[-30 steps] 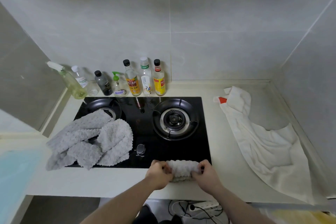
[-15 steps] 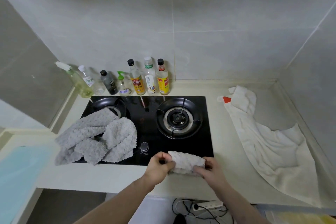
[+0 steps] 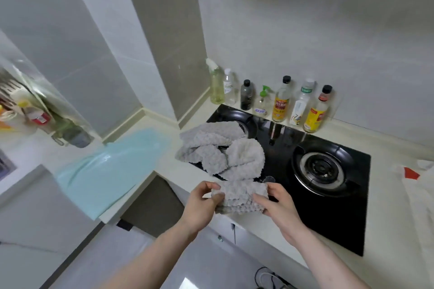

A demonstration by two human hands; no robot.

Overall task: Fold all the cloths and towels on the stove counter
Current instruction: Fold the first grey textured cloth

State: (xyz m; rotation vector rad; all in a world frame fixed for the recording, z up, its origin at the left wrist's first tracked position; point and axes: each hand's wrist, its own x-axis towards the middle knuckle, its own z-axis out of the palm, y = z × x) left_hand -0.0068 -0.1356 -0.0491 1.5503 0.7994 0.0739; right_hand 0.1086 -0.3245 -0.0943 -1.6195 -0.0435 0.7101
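Observation:
A small folded grey waffle cloth (image 3: 239, 197) is held between both hands above the counter's front edge. My left hand (image 3: 202, 206) pinches its left end and my right hand (image 3: 277, 206) grips its right end. A larger grey textured towel (image 3: 220, 150) lies crumpled over the left burner of the black stove (image 3: 328, 195). A white cloth with a red tag (image 3: 418, 185) lies on the counter at the far right, mostly cut off by the frame.
Several bottles (image 3: 279, 101) stand in a row against the back wall behind the stove. A pale blue mat (image 3: 112, 169) lies on the lower counter to the left. A rack with utensils (image 3: 35, 112) hangs at far left. The right burner (image 3: 321, 166) is bare.
The view has swung left and tilted. Both hands have lifted the folded grey cloth off the counter's front edge and carried it left, toward the grey towel.

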